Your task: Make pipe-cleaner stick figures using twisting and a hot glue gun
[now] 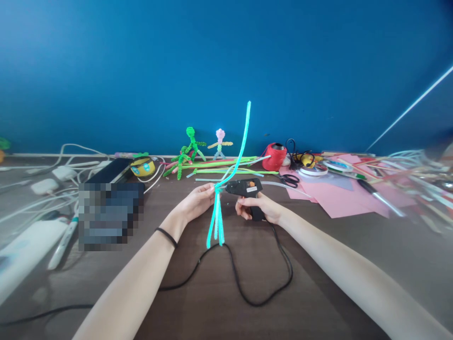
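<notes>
Over the surface [198, 307], blue fuzzy sticks [242, 146] are pinched at their knot by the left fingers [208, 190], while the glue gun [240, 188] is gripped by the curled right fingers [242, 208] and should be held steady, its tip kept off skin.

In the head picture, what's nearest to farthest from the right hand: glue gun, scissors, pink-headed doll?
From the right hand:
1. Glue gun: held in it.
2. Scissors: beyond, to the right.
3. Pink-headed doll: by the blue wall, leftward.
</notes>
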A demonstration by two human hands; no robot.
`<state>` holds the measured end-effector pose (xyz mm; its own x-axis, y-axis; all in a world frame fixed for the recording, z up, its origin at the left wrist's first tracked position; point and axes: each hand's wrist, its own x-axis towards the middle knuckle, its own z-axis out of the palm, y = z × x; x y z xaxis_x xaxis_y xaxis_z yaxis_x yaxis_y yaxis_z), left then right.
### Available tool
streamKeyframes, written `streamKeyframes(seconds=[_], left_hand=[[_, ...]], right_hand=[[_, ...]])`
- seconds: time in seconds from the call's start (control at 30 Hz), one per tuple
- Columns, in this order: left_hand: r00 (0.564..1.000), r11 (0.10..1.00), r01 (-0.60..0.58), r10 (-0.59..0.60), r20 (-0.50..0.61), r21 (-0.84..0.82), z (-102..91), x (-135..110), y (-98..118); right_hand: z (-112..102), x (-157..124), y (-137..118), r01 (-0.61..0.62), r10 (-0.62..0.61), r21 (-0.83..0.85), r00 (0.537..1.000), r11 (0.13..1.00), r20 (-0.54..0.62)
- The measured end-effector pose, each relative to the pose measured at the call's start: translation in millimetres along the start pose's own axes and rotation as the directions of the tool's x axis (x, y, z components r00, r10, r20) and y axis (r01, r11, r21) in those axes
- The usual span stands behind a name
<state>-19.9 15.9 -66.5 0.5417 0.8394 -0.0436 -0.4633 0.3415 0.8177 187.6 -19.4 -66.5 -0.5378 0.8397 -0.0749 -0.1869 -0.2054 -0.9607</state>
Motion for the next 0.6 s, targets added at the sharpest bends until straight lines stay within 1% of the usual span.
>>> streamKeyframes(seconds=[0.17, 0.4, 0.53, 0.6], left_hand=[[1.0, 1.0, -0.005, 0.005, 0.001, 0.011, -1.2, 0.6, -1.1], [1.0, 1.0, -0.005, 0.005, -0.006, 0.022, 0.0, -1.3, 1.7], [1.0, 1.0, -0.013, 0.013, -0.002, 0.018, 0.4, -2.7, 3.8], [1.0, 1.0, -0.014, 0.014, -0.006, 0.012, 0.6, -3.2, 4.3]], right_hand=[[-0.5, 0.8, 0.6, -0.002, 0.002, -0.006, 1.0, 1.0, 0.01], [-0.1, 1.6, 0.9, 0.004, -0.004, 0.009, 1.0, 1.0, -0.018], [-0.9, 3.6, 2.6, 0.036, -0.032, 0.053, 0.997, 0.998, -0.067], [-1.6, 4.8, 2.5, 0.026, -0.011, 0.125, 0.994, 0.992, -0.113]])
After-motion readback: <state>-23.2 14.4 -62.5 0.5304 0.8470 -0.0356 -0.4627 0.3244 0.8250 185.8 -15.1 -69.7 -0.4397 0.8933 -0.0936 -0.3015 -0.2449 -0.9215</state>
